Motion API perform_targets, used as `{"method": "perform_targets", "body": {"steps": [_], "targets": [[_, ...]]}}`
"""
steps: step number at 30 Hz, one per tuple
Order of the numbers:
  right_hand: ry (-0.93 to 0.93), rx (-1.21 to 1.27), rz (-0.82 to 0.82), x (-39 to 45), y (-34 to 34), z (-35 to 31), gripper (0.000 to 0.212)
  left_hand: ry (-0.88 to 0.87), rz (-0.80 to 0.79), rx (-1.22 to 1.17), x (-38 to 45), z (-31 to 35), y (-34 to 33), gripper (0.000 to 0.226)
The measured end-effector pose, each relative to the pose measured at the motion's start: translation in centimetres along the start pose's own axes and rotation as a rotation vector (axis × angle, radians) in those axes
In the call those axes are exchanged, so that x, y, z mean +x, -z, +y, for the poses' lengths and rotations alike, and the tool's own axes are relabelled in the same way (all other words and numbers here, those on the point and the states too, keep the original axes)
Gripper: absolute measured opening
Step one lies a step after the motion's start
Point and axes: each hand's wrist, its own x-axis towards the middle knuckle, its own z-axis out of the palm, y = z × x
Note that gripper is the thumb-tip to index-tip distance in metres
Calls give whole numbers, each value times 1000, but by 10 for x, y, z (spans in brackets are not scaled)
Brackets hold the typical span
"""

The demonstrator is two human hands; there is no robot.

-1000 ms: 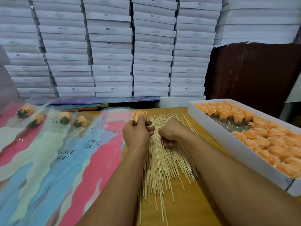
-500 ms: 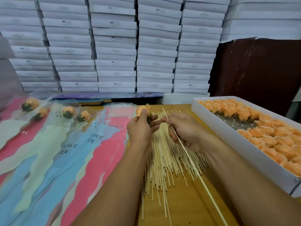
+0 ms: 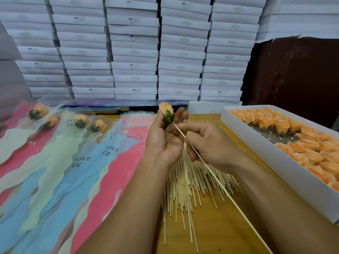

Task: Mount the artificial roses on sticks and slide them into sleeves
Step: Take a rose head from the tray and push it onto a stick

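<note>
My left hand point(image 3: 165, 140) holds a peach artificial rose point(image 3: 166, 111) by its green base, palm turned toward me. My right hand point(image 3: 207, 145) pinches a thin wooden stick point(image 3: 216, 178), whose tip touches the bottom of the rose's green base. The stick runs down and right past my right forearm. A pile of wooden sticks point(image 3: 185, 182) lies on the wooden table under both hands. Pastel "LOVE YOU" sleeves point(image 3: 60, 162) overlap on the left, several with a sleeved rose point(image 3: 99, 125) at their top.
A white tray point(image 3: 271, 153) filled with peach rose heads stands on the right side of the table. Stacks of white flat boxes point(image 3: 135, 52) form a wall behind the table. A dark brown board point(image 3: 293, 70) leans at the back right.
My right hand picked one stick from the pile and lifted it. My left hand turned the rose so that its green base faces me, and the stick tip came up to the base.
</note>
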Motion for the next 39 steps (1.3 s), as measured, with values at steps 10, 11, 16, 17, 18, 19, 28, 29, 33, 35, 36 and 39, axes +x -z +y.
{"method": "perform_targets", "body": {"steps": [10,11,16,17,18,19,28,29,33,35,36,39], "targets": [[40,-147,25,-3,-2,-3,49,-7,-28,6,0,-2,-1,39],[38,-152,26,-3,-2,-3,48,-6,-26,10,0,-2,-1,40],[34,-165,35,-3,-2,-2,43,-22,-17,13,-2,-3,-3,47],[30,-174,38,-3,-2,-2,44,-22,-18,11,-2,-3,-3,44],[26,-182,40,-3,-2,-1,46,-20,-18,9,-2,-3,-3,42],[23,-187,40,-3,-2,-1,47,-19,-18,10,-2,-3,-3,40],[36,-183,37,-3,-2,-1,50,-27,-18,9,-2,-4,-2,36],[39,-186,36,-3,-2,-1,50,-27,-17,10,-2,-4,-2,37],[42,-177,35,-2,-1,-1,49,-28,-21,6,-1,-4,-1,36],[40,-174,34,-3,-1,-1,49,-29,-24,0,0,-4,-1,37],[38,-180,33,-3,-1,0,48,-30,-24,-2,0,-4,-1,37],[34,-189,29,-3,-1,0,47,-30,-21,-1,-1,-4,0,37]]}}
